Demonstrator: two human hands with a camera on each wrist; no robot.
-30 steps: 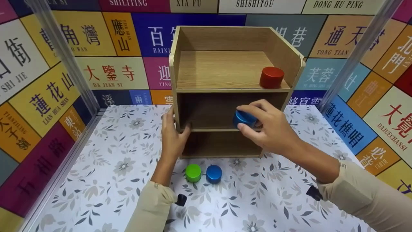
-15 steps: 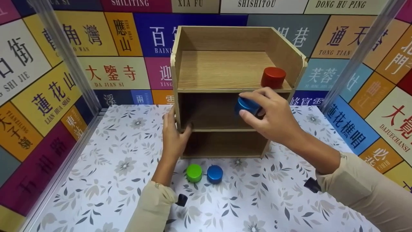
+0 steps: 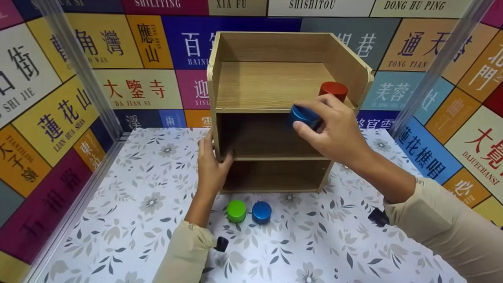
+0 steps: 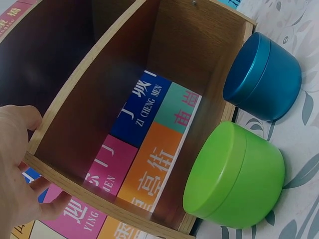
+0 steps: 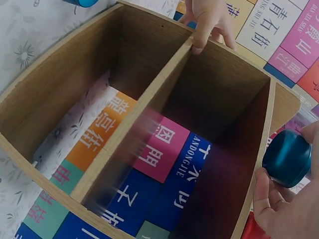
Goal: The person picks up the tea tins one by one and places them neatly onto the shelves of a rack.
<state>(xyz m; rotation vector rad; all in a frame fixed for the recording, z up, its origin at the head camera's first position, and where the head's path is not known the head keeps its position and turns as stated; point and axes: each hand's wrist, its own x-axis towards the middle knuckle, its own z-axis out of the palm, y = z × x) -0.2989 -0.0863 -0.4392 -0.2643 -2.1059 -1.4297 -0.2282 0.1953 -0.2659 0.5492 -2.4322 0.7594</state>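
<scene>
A small three-level wooden shelf point(image 3: 271, 110) stands on the table. My left hand point(image 3: 212, 165) grips its left side panel, with the thumb at the front edge and the fingers outside. My right hand point(image 3: 334, 125) pinches a blue round tin point(image 3: 302, 116) between thumb and fingers, in front of the top board's front edge. Behind that hand a red round tin point(image 3: 333, 89) sits on the top board near its right side, partly covered. A green tin point(image 3: 236, 211) and a second blue tin point(image 3: 261, 212) stand side by side on the table before the shelf.
The table point(image 3: 137, 220) has a white cloth with grey flowers and leaves. Panels with printed place names point(image 3: 137, 88) stand behind and at both sides, with clear corner posts point(image 3: 432, 63). In the right wrist view the shelf's middle board point(image 5: 134, 119) divides two open compartments.
My right hand has raised the blue tin from the middle compartment's level to the top board's front edge, slightly rightward. My left hand keeps its place on the side panel.
</scene>
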